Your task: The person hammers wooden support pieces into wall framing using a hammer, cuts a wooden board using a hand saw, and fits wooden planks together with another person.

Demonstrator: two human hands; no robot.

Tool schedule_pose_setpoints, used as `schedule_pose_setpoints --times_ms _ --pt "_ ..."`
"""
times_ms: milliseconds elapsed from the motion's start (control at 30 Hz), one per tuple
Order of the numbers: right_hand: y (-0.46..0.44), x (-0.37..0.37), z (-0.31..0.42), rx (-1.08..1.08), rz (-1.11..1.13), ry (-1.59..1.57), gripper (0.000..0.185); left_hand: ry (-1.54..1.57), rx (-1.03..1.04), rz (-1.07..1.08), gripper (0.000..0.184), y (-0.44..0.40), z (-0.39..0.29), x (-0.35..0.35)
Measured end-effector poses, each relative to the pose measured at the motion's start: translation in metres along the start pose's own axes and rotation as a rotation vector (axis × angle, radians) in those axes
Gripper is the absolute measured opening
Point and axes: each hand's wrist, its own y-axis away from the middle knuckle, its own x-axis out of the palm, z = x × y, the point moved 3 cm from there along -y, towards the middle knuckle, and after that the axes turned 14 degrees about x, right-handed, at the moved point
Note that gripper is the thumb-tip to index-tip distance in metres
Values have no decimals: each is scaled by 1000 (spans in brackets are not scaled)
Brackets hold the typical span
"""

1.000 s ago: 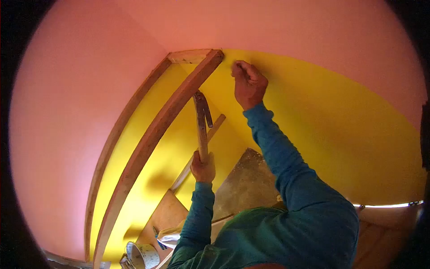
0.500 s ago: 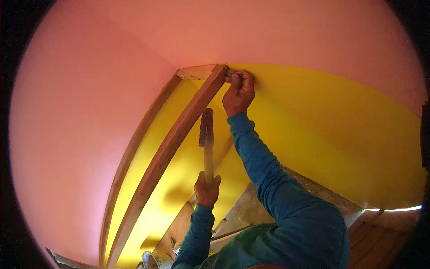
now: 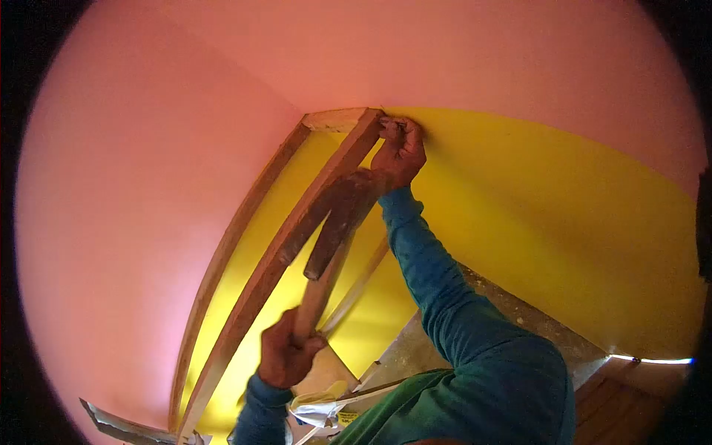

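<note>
At the left, a pink surface point(image 3: 126, 222) spreads from the lower edge to the top of the view, with a pale-edged strip point(image 3: 122, 425) low against it. Next comes a wooden frame: a slimmer outer beam point(image 3: 217, 268), then a thicker inner beam point(image 3: 252, 302), both leaning up to the right and joined near the top by a short crosspiece point(image 3: 335, 119). The left hand point(image 3: 286, 354) is closed around the handle of a hammer point(image 3: 320, 300), which rises from the fist, up and to the right. Its dark, blurred head crosses in front of the inner beam, hiding part of it, and ends just below the other hand in the view; whether it touches the wood cannot be told. A white and yellow bundle point(image 3: 319, 409) lies below the fist, and a thin wooden strip point(image 3: 357, 285) slants behind the handle. Farther right, the right hand point(image 3: 400, 150) is narrowed to a pinch at the inner beam's top end, on something too small to make out. Its sleeved arm passes before a grey panel point(image 3: 400, 345) and the yellow wall point(image 3: 556, 222). Brown planks point(image 3: 615, 408) show at the lower right, under a bright slit point(image 3: 660, 361).
</note>
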Motion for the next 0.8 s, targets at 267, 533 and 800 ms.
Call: schedule_pose_setpoints --times_ms 267,533,800 --pt "-1 -3 8 -61 -16 117 21 -660 438 10 48 -79 -59 -67" --pt "1 -2 -39 -352 91 438 26 -940 522 131 42 -119 -89 -71" --pt "-1 3 -61 129 161 -91 28 -1239 520 242 31 -142 -86 -63"
